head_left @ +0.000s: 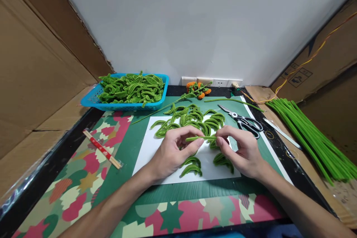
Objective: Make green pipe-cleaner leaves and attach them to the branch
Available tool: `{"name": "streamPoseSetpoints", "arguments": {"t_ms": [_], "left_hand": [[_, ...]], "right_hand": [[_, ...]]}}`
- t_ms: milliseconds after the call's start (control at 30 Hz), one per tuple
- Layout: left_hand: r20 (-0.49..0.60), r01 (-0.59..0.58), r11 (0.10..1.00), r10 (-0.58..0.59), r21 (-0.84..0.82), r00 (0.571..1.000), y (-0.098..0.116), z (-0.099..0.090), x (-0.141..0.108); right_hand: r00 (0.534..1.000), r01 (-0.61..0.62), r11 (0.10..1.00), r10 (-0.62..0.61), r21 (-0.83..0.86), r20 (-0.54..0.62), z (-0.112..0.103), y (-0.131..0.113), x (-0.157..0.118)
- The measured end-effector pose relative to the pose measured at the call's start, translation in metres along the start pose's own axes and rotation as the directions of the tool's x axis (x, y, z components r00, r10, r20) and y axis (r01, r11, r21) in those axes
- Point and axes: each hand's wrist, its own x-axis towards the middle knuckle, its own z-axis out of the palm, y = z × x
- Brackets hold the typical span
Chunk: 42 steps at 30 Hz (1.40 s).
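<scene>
Between my two hands a short green pipe cleaner piece (206,138) is stretched almost level above a white sheet (156,171). My left hand (177,148) pinches it toward its left end, between thumb and forefinger. The right end is pinched in the thumb and fingers of my right hand (241,148). Below and behind the hands lie many curved, folded green pipe cleaner pieces (192,117) on the sheet. Smaller groups of bent pieces (192,166) rest nearer to me, partly hidden by the hands.
A blue basket (125,107) heaped with bent green pieces stands back left. Orange flowers (198,90) on a green stem lie behind the sheet. Scissors (242,121) and a bundle of long green pipe cleaners (312,141) are at right, wrapped chopsticks (102,149) at left.
</scene>
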Motion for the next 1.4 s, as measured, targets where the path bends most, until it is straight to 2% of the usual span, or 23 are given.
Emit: {"name": "streamPoseSetpoints", "arguments": {"t_ms": [300, 733, 1400], "left_hand": [[-0.040, -0.024, 0.998, 0.026, 0.051, 0.999, 0.0005, -0.0003, -0.0022], [-0.074, -0.024, 0.999, 0.025, 0.023, 0.997, 0.0065, 0.0028, -0.0008], [-0.012, -0.003, 0.999, 0.002, -0.045, 1.000, 0.0049, 0.0012, -0.0009]], "right_hand": [[0.999, 0.028, 0.998, -0.029, -0.050, -0.023, 0.0010, 0.0000, 0.0003], [0.981, 0.192, 0.974, -0.195, -0.116, -0.011, 0.0033, 0.0033, -0.0022], [0.969, 0.232, 0.955, -0.244, -0.185, -0.046, 0.0036, 0.0035, -0.0012]]}}
